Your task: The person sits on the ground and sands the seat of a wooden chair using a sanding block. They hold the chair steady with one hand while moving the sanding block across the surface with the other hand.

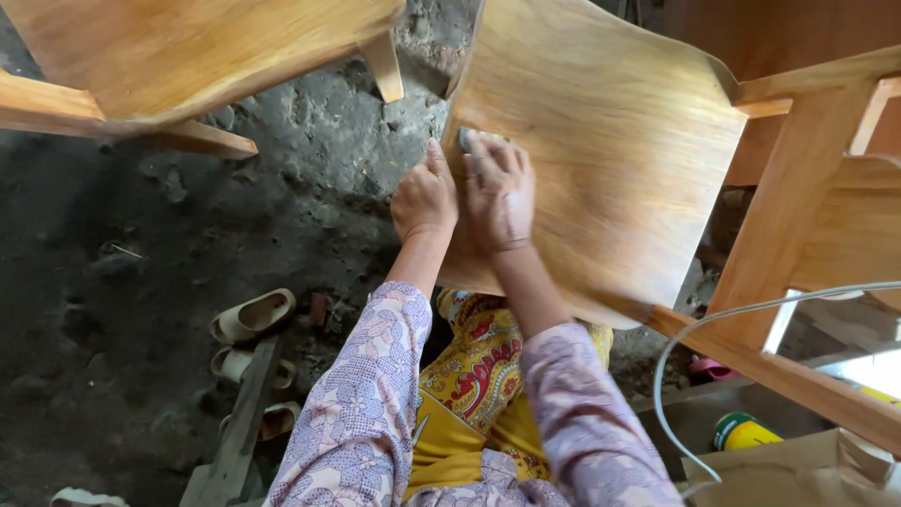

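Observation:
A curved wooden chair seat (619,141) fills the upper middle of the head view, with its frame (798,216) to the right. My left hand (424,195) grips the seat's left edge, fingers curled round it. My right hand (499,192) lies flat on the seat's surface just beside it, pressing a small grey piece (465,138) whose tip shows beyond my fingertips. Both sleeves are pale purple with a flower print.
Another wooden chair (178,56) stands at the upper left. Beige sandals (251,315) and a wooden plank (235,432) lie on the dark uneven ground at the lower left. A white cable (676,357), a yellow can (746,432) and a cardboard box (798,474) are at the lower right.

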